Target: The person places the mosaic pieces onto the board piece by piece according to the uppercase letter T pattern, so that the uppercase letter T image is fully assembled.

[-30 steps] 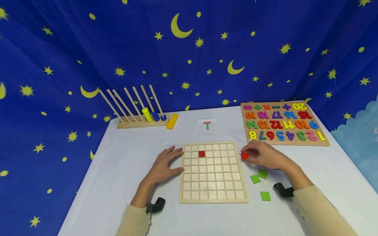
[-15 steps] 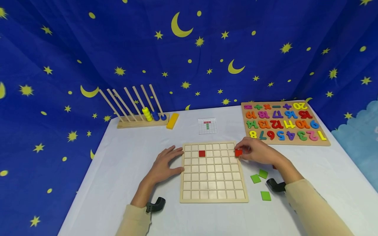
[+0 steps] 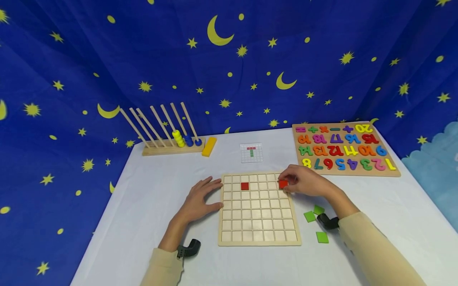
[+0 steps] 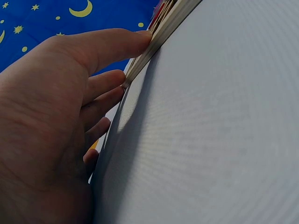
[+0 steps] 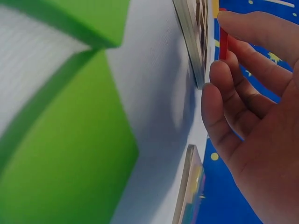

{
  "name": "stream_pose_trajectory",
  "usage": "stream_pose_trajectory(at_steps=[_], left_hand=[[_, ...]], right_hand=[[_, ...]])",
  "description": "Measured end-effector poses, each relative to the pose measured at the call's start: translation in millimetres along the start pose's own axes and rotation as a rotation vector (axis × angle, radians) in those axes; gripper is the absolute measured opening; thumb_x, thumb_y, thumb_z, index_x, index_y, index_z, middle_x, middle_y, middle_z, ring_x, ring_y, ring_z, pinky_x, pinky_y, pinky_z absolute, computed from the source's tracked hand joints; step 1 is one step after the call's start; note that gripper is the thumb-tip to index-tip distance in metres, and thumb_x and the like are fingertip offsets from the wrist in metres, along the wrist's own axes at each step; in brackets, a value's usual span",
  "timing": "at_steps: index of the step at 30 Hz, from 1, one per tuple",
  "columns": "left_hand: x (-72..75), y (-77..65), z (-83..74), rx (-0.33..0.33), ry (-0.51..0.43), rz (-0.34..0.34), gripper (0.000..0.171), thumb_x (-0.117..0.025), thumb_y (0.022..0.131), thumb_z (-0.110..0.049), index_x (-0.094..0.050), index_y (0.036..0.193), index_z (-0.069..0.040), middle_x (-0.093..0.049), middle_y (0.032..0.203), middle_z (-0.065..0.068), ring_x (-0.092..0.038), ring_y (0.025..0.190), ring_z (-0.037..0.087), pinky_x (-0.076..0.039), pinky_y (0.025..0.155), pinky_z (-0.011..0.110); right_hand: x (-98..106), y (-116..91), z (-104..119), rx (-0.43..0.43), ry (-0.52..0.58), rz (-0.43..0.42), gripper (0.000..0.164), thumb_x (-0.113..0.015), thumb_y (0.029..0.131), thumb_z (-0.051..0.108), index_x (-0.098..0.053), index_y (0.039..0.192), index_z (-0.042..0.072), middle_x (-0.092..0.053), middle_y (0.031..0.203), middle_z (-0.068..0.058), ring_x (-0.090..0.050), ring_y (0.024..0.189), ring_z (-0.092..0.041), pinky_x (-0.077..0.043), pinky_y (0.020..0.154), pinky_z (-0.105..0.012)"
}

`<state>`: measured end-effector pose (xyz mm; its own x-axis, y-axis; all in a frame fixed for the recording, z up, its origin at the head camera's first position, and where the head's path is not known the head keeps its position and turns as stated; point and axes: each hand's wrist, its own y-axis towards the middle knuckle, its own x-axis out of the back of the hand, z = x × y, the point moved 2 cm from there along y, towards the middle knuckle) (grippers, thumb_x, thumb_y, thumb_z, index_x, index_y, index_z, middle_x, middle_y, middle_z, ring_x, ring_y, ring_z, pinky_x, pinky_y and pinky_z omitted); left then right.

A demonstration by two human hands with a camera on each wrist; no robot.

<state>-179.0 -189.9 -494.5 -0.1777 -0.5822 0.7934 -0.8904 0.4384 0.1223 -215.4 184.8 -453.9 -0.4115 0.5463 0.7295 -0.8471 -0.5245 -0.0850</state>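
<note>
A flat red tile [image 3: 283,184] is pinched between the thumb and fingers of the person's right hand [image 3: 304,180], above the right-hand edge of a wooden grid board [image 3: 259,243]. The tile is square, so it has no long axis; the right wrist view shows it edge-on, as a thin red strip. A second red tile [image 3: 245,186] sits in the board, second row from the far side, third cell from the left. It lies to the left of the held tile, roughly level with it, with pale cells between, and is nearer the left fingertips than the right.

The left hand [image 3: 196,201] has its fingers spread, thumb and forefinger at the board's left edge. Of the two hands, only the right holds a tile.

On the white tabletop [image 3: 136,222], to the right of the board, lie three green tiles [image 3: 322,237]. Beyond the board is a small card [image 3: 251,153] showing a red-and-green T.

The right fingers hide the board's far right corner, and a black wrist camera [image 3: 327,221] partly covers one green tile. The gap between held tile and board is hard to judge. In the right wrist view, the green tiles are blurred and cut off.
</note>
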Motion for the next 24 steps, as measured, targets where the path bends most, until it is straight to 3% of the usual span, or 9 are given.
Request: stream_pose_trajectory(at_steps=[9,24], left_hand=[[0.6,-0.3,-0.4,0.008,0.003,0.002,0.065,-0.076,0.08,-0.044,-0.054,0.138,-0.022,-0.043,0.146,-0.012,-0.022,0.142,0.019,-0.011,0.116,0.043],[0.4,0.2,-0.6,0.012,0.002,0.004,0.065,-0.075,0.08,-0.046,-0.054,0.138,-0.023,-0.043,0.146,-0.013,-0.022,0.142,0.017,-0.011,0.116,0.042]], right_hand=[[-6,12,6,-0.015,-0.007,0.027,0.028,-0.077,0.081,0.019,-0.07,0.109,0.017,-0.06,0.095,0.005,-0.052,0.084,-0.017,-0.048,0.074,-0.033],[-11,25,18,0.023,-0.044,0.044,0.024,-0.076,0.083,0.019,-0.071,0.106,0.016,-0.059,0.091,0.004,-0.052,0.08,-0.017,-0.047,0.069,-0.033]])
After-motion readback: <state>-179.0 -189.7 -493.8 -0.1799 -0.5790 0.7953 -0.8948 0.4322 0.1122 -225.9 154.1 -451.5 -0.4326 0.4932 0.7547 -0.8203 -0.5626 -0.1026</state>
